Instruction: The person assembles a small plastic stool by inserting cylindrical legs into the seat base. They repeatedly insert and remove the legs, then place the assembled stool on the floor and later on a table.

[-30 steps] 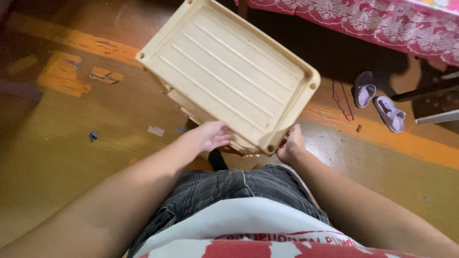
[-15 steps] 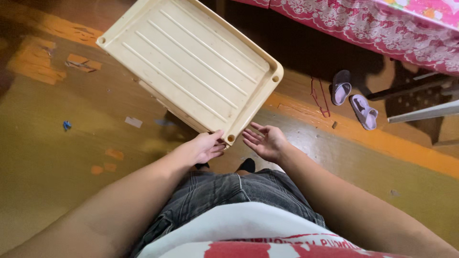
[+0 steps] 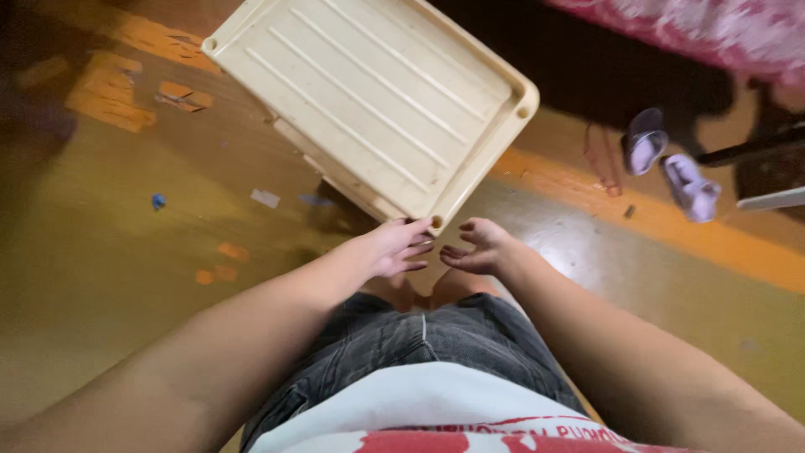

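A cream plastic stand with a ribbed, tray-like top stands on the floor in front of me. My left hand rests its fingertips against the near corner of the top, fingers apart. Just to the right, my right hand hovers below that same corner, fingers loosely curled and holding nothing. The two hands nearly touch each other. My knees in dark jeans show below them.
A worn yellow-brown floor has an orange stripe and small scraps of debris. A pair of lilac slippers lies at the right, near a bed draped in pink patterned cloth.
My right hand has let go of the stand's edge and drawn in beside my left hand. The view has swung, so the stand sits higher and more to the left.
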